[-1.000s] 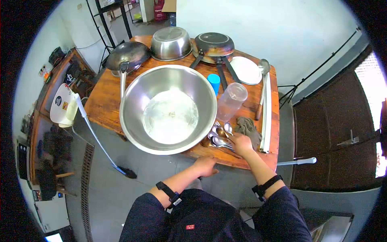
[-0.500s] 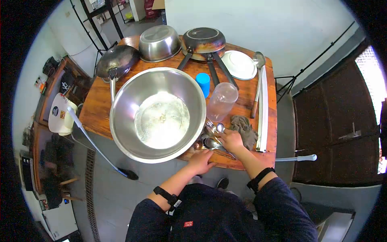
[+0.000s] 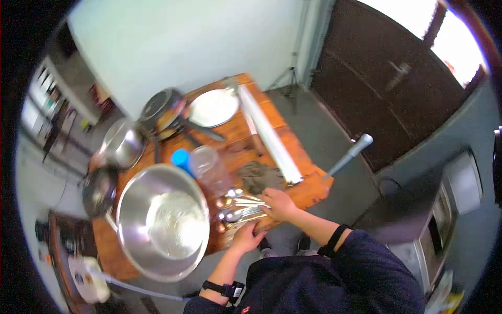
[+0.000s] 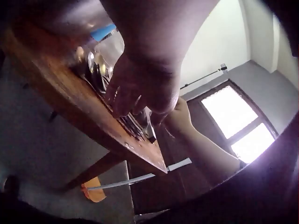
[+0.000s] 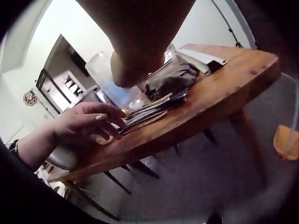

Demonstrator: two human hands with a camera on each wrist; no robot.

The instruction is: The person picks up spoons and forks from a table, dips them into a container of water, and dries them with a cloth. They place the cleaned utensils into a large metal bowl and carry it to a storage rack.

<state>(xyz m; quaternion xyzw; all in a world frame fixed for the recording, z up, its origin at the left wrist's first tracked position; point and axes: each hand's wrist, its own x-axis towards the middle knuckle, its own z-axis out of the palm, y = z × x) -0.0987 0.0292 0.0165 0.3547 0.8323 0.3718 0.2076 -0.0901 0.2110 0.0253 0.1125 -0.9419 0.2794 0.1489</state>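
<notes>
My right hand (image 3: 280, 205) is at the handles of the silver and copper-coloured metal spoons and forks (image 3: 244, 203), to the right of the wide stainless-steel basin (image 3: 137, 225). I cannot tell whether it grips any: the fingertips are hard to make out from above, and in the right wrist view my own wrist covers them. My left hand (image 3: 247, 239), right of the basin and closer to my body, looks bunched from above, but the right wrist view shows its fingers loosely extended and parted, tips at the cutlery. Which pieces they touch is unclear.

Blur softens the clear plastic jar (image 3: 209, 168) and the blue cup (image 3: 181, 158) by the basin's far right rim. The crumpled grey-brown cloth (image 3: 259, 177) lies farther right of the basin, beyond the cutlery. Both wrist views show an orange object (image 5: 286, 142) below tabletop level, partly cut off in the right one; the head view does not show it.
</notes>
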